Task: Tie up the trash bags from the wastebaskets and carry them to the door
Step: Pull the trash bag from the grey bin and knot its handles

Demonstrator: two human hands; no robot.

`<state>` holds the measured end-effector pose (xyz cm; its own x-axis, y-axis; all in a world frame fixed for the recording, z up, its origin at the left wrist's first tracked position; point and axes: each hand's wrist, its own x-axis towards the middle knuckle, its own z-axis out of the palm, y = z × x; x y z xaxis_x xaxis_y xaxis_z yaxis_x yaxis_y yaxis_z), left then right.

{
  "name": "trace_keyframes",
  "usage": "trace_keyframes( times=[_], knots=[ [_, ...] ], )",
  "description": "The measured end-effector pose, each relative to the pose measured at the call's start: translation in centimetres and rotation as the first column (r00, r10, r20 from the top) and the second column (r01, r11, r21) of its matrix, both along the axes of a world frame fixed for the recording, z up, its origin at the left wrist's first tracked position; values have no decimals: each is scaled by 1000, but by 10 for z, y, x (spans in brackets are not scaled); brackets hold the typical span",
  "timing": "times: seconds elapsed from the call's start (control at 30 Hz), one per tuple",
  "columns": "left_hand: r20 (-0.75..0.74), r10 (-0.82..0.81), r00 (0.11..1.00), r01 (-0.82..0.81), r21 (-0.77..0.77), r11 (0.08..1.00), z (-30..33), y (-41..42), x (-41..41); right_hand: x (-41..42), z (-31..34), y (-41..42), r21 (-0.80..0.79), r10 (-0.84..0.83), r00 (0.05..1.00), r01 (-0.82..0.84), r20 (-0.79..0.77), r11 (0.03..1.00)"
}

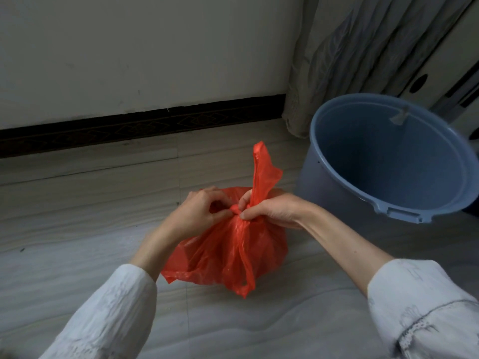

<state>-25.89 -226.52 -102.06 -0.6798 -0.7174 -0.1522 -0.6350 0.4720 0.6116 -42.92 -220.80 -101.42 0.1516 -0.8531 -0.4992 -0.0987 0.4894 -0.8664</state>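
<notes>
From the head view, the red trash bag [228, 255] sits on the floor [77, 255] just beside the emptied blue wastebasket [388, 161], and both hands are at its gathered neck: the left hand [199, 211] has its fingers [220, 203] pinched on the knot, the right hand [269, 208] closed around the neck with one loose handle standing up above it. The tying looks half done. Next, I'd say, the ends need pulling snug before lifting the bag toward the door.
</notes>
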Motion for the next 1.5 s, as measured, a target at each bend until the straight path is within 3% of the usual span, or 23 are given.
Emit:
trace_keyframes(
  times=[0.13, 0.23, 0.3, 0.4, 0.5, 0.57, 0.7, 0.77, 0.97, 1.07, 1.2, 1.37, 1.5],
  knots=[
    [-112, 127, 986, -126, 12, 992, -5, 8, -6, 7, -1, -2, -295, -88, 928, -24, -361, 955],
    [-151, 166, 974, -161, 45, 986, -5, 15, -10, 12, -3, -2, -386, -174, 724, -137, -667, 912],
    [-139, 144, 980, -139, 44, 989, -4, 18, -13, 14, -4, 0, -425, -218, 662, -167, -717, 890],
    [-121, 121, 985, -116, 48, 992, -6, 22, -17, 15, -10, 3, -362, -283, 668, 22, -688, 932],
    [-117, 139, 983, -129, 86, 988, -6, 23, -16, 13, -16, 0, -155, -386, 859, 354, -335, 922],
    [-137, 164, 977, -148, 120, 982, -6, 21, -13, 10, -16, -1, -3, -399, 911, 400, -104, 916],
    [-176, 172, 969, -140, 180, 974, -4, 20, -12, 0, -7, 0, 164, -453, 856, 424, 247, 891],
    [-189, 187, 964, -144, 220, 965, -3, 20, -12, -1, -3, 0, 192, -486, 803, 446, 345, 874],
    [-213, 413, 886, -340, 309, 888, -6, 19, -17, 8, -4, 9, -24, -369, 894, 387, 252, 922],
    [-223, 463, 858, -366, 368, 855, -4, 18, -18, 7, -4, 12, -123, -349, 934, 356, 77, 926],
    [-212, 493, 844, -384, 403, 830, -1, 20, -18, 3, -5, 14, -203, -406, 905, 378, -124, 903],
    [-88, 476, 875, -464, 131, 876, -4, 21, -20, -8, 2, 26, -289, -373, 868, 284, -329, 914],
    [-87, 507, 858, -496, 121, 860, -7, 20, -15, -18, 5, 41, -262, -352, 858, 267, -373, 927]
  ],
)
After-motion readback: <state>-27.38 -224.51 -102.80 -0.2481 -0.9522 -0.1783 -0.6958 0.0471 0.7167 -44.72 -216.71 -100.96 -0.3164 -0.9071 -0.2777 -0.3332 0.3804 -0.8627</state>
